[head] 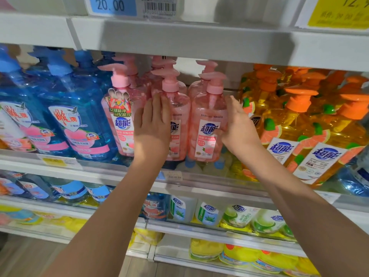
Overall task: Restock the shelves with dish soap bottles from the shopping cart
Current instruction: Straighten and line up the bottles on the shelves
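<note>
The left grip (153, 125) is pressing flat, fingers straight, against the middle pink dish soap bottle (179, 108) standing on the shelf (99, 168). The right grip (237, 126) is clasping the right pink dish soap bottle (207, 126) beside it, thumb across its front.

1. Bright, even light from overhead; colours read vivid.
2. A soft shadow lies beneath the upper shelf (199, 39), dimming the pump tops (167, 73).
3. Glare glints on the orange bottles (295, 124) and blue bottles (79, 100).
4. The price tags (111, 5) up top are blurred; shelf lines bow toward the edges.
</note>
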A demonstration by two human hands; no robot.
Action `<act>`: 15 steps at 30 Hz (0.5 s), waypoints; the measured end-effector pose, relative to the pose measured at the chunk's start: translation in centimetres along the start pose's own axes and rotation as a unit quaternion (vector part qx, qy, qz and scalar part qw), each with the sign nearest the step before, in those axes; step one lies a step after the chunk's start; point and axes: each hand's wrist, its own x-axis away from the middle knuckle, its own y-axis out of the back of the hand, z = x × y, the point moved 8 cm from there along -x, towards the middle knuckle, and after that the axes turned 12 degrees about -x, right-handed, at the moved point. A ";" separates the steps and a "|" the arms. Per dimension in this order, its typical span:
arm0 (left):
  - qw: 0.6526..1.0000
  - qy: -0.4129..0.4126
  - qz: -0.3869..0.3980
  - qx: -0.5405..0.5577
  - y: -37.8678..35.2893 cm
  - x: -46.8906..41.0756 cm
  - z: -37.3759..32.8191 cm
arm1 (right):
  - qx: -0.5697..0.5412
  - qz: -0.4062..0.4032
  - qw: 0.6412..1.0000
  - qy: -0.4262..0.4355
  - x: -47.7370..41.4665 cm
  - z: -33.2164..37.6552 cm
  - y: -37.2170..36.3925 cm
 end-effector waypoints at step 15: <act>0.995 -0.043 0.070 0.055 0.4 -0.1 0.3 | 0.106 0.031 0.993 -0.031 1.7 2.4 0.9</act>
